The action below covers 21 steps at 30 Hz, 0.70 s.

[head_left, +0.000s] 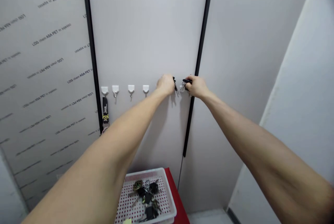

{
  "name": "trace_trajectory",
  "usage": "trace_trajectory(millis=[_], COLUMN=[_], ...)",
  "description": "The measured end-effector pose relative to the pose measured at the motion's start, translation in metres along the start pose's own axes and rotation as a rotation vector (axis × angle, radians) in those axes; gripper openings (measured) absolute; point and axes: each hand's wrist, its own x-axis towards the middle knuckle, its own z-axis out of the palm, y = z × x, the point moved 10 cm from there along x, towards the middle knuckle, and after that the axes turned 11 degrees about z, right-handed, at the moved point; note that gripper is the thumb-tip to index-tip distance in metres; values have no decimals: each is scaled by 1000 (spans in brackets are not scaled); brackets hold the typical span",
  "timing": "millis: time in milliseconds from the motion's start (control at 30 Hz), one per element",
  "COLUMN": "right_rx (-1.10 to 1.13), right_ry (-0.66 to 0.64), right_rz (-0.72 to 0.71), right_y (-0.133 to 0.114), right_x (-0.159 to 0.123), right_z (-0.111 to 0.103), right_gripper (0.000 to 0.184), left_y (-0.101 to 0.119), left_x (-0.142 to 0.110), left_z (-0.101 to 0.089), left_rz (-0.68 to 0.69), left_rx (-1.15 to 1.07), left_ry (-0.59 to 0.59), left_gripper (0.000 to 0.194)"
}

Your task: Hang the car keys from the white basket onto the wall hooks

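My left hand (165, 85) is raised to the wall and pinches a small bunch of metal keys (176, 87) that dangle from its fingertips. My right hand (197, 87) grips a black key fob (187, 81) with a metal ring. Between the two hands is a white adhesive hook (182, 88), partly hidden by the keys. Further left along the same row are several more white hooks, such as one (131, 90) with a bare metal hook. A black strap keychain (105, 110) hangs from the leftmost hook (104, 91).
Below my arms, a white plastic basket (167, 192) holds several key sets and stands on a red surface (177, 196). Black vertical seam strips (199, 60) divide the pale wall panels. The left panel (47, 60) carries printed film lettering. A pale floor (210, 217) shows at the bottom.
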Motion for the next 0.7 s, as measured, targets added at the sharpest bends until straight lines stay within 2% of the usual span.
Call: trace_trajectory(millis=[100,167,200,333,367,433,500,533,700], right_rx=[4,0,9,44,30,-26,-75,-84,-25], right_ry=[-168,-260,-250,-15,-47,-244,-418,-442,-273], right_rz=[34,63,75,61,64,88,118,134,250], right_y=[7,12,14,10,8,7,7,7,17], right_x=[-5,-7,-6,2,3,1,-4,-5,12], right_z=[13,17,14,-14,-10,9,23,22,-8], right_gripper=[27,27,28,29,29,28,26,25,25], left_y=[-2,-5,-7,-12,-13,-18,-21,-21,-19], left_x=[-5,-11,-12,-13,-14,-16,-22,-26,-43], left_z=[31,41,41,29,24,15,13,15,17], left_rz=[-53,-90,-102,-52,-40,-36,-28,-19,49], left_rx=[-154,-221,-231,-159,-135,-116,-144,-167,-239], left_ry=[-233,-306,-301,-259,-234,-181,-178,-194,-266], left_gripper=[17,15,15,18,21,25,25,25,24])
